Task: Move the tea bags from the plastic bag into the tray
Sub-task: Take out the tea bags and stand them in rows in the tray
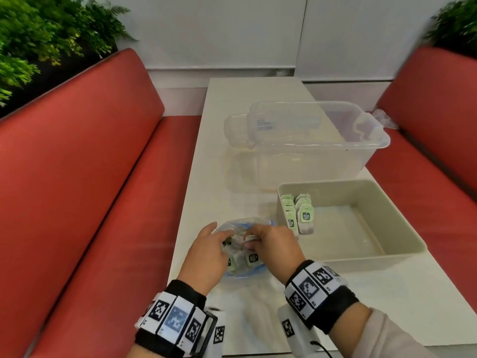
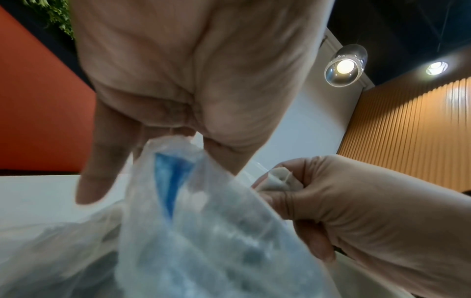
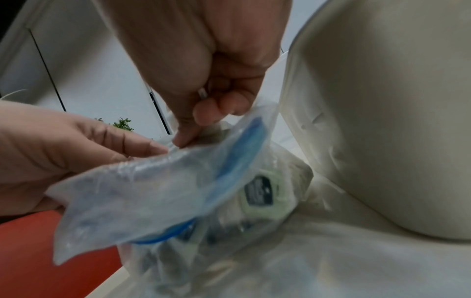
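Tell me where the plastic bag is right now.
In the head view, the plastic bag sits on the white table, held between both hands, just left of the beige tray.

A long white surface point(image 1: 258, 306) runs between two red benches. On it, a clear bin point(image 1: 335, 151) sits toward 12 o'clock, a beige tray point(image 1: 387, 257) just beside it at 3 o'clock. A plastic bag point(image 1: 242, 264) lies at 9 o'clock, near the tray.

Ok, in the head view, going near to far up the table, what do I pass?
Plastic bag held by left hand and right hand → tea bags standing in the tray → clear plastic tub.
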